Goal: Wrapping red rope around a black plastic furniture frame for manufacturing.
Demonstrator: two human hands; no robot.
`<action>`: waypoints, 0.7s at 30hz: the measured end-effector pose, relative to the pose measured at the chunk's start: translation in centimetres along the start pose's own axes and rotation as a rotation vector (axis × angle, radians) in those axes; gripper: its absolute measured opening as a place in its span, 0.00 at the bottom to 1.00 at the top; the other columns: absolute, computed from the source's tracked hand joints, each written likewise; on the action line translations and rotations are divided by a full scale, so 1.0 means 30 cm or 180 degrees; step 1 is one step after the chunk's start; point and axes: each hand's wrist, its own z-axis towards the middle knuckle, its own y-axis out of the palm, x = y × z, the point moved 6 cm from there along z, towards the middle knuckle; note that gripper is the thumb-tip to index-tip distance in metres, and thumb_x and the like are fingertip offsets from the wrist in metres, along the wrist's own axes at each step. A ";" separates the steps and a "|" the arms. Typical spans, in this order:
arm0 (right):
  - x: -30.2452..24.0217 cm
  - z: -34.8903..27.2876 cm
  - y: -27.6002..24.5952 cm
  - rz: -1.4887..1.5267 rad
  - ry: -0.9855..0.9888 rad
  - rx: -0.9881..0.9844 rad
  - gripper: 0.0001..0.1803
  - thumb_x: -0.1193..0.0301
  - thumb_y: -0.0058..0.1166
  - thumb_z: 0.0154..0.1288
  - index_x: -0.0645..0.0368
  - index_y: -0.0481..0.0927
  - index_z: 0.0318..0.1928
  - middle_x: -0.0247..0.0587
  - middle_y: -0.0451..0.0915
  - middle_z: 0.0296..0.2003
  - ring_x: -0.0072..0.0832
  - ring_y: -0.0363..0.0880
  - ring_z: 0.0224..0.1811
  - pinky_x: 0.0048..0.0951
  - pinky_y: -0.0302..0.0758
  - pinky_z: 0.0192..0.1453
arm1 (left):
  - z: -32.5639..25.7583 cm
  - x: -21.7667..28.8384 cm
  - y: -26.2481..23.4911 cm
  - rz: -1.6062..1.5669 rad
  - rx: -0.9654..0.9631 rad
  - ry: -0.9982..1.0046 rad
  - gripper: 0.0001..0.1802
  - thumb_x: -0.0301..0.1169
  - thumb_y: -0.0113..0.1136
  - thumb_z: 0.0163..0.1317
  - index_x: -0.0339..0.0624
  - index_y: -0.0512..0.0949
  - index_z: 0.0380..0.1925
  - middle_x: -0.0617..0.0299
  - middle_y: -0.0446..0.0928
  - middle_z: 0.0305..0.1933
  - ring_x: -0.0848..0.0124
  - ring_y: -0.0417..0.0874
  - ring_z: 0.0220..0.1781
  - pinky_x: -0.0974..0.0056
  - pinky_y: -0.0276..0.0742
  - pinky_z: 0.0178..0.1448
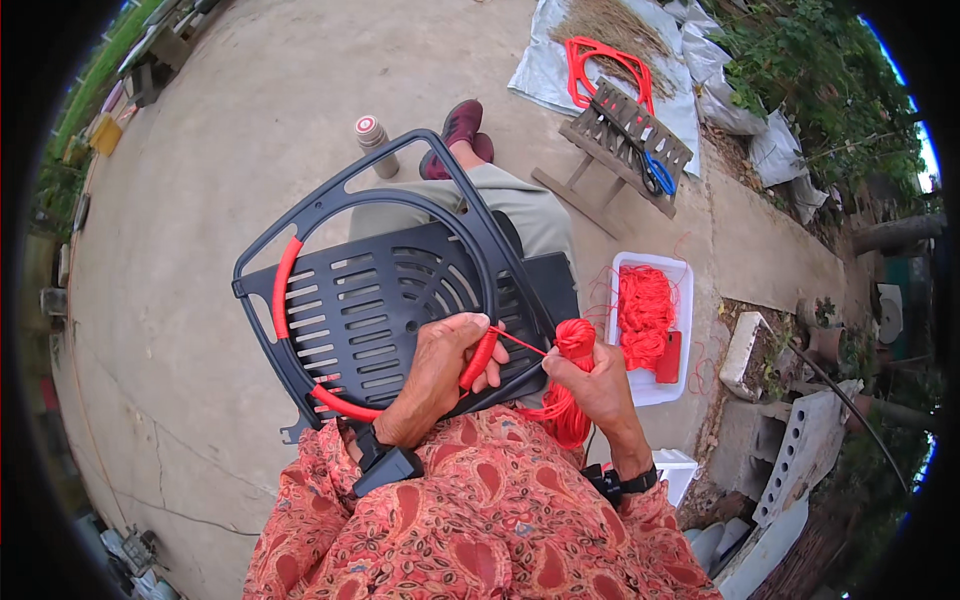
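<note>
A black plastic frame (440, 150) with a round ring inside it lies across my lap, tilted. Tightly wound red cord (287, 280) covers a few stretches of the ring. At the ring's near right side, my left hand (440, 365) is closed around a red-wrapped stretch, thumb and forefinger pressed where a strand comes off. That strand runs taut to a thick red cord bundle (575, 340), which my right hand (592, 385) grips. The bundle's lower loops hang toward my lap. Under the ring is a black slatted plastic panel (400, 265); my left hand hides part of it.
Right of me stands a white basin (660, 392) holding a red cord heap (645, 305) and a flat red object (670, 358). Blue-handled scissors (658, 174) and a red frame (610, 52) rest on a wooden stool (625, 150). A bottle (376, 148) stands near my feet.
</note>
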 end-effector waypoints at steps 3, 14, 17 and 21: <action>0.017 0.012 -0.030 -0.0025 -0.0159 0.0242 0.10 0.69 0.62 0.60 0.64 0.80 0.36 0.29 0.79 0.26 0.14 0.72 0.28 0.22 0.71 0.33 | -0.007 -0.007 -0.003 0.0092 0.0026 0.0079 0.16 0.33 0.47 0.71 0.29 0.76 0.35 0.52 0.79 0.24 0.68 0.76 0.15 0.71 0.68 0.16; -0.044 0.069 -0.052 -0.0401 -0.0506 0.0423 0.13 0.67 0.62 0.59 0.64 0.80 0.39 0.34 0.81 0.28 0.17 0.75 0.30 0.24 0.73 0.37 | -0.009 -0.020 0.006 0.0294 -0.0094 0.0115 0.15 0.32 0.50 0.70 0.31 0.77 0.31 0.54 0.78 0.22 0.71 0.75 0.13 0.71 0.66 0.14; -0.088 0.082 -0.041 -0.0511 -0.0529 0.0448 0.15 0.66 0.63 0.59 0.64 0.79 0.41 0.34 0.81 0.29 0.18 0.75 0.31 0.25 0.74 0.38 | -0.011 -0.016 0.010 0.0369 -0.0078 0.0138 0.14 0.32 0.51 0.70 0.31 0.77 0.32 0.55 0.78 0.21 0.72 0.75 0.12 0.72 0.64 0.13; -0.143 0.159 0.003 -0.0946 -0.0709 0.0480 0.18 0.63 0.62 0.59 0.64 0.79 0.43 0.43 0.81 0.29 0.28 0.78 0.30 0.30 0.74 0.38 | -0.006 -0.019 0.009 0.0501 -0.0107 0.0189 0.13 0.33 0.52 0.70 0.32 0.77 0.33 0.56 0.77 0.20 0.72 0.74 0.11 0.72 0.64 0.13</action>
